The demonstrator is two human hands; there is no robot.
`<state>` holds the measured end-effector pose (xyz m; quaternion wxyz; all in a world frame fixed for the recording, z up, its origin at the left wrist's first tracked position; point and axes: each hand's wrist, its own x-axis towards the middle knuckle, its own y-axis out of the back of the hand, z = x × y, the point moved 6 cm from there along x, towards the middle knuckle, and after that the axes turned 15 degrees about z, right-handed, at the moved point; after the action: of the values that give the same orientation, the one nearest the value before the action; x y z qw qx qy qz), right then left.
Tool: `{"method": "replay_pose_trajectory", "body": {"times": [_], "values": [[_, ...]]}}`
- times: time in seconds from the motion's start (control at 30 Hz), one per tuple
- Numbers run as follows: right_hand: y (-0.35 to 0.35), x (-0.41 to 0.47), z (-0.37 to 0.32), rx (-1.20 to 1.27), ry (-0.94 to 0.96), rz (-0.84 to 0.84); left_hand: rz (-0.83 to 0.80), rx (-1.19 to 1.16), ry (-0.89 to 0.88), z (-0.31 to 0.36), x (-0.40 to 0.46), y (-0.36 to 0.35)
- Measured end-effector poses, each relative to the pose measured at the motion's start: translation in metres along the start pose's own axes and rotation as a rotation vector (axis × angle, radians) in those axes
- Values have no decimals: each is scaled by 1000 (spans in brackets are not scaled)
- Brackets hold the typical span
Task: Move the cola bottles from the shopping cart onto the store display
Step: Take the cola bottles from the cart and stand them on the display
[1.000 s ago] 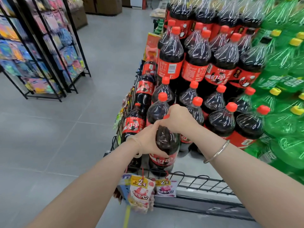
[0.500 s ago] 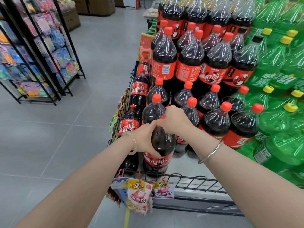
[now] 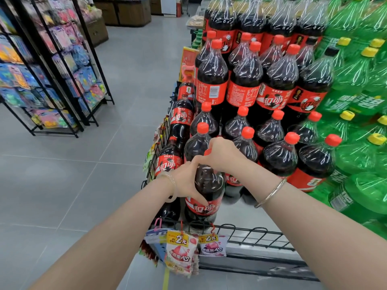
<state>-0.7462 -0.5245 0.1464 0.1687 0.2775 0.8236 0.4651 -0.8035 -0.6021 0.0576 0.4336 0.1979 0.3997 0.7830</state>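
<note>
Both hands on dark plastic cola bottle with red label, upright at display's front-left corner behind black wire rail. Left hand wrapped round body; right hand curled over red cap.

A single wide-angle camera, worn on the person's head, is looking forward and steeply down. Both forearms are reaching in from the bottom corners of the frame and meeting just below centre, where the left hand and right hand are holding a cola bottle very near the lens. The store display is filling the right half of the frame, its stacked bottles climbing to the top edge and bowing outward with the lens distortion. The grey floor is stretching away through the left half, and a hanging-goods rack is leaning in at the upper left. No second view is sharing this scene.
</note>
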Motion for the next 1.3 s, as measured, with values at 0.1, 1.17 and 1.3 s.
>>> {"method": "replay_pose_trajectory", "body": {"times": [0.1, 1.17, 1.3], "values": [[1, -1, 1, -31, -9, -16, 18, -11, 14, 0, -2, 1], [341, -304, 394, -143, -703, 648, -109, -186, -941, 561, -25, -230], [367, -390, 463, -152, -849, 700, -251, -171, -1049, 636, -69, -308]]}}
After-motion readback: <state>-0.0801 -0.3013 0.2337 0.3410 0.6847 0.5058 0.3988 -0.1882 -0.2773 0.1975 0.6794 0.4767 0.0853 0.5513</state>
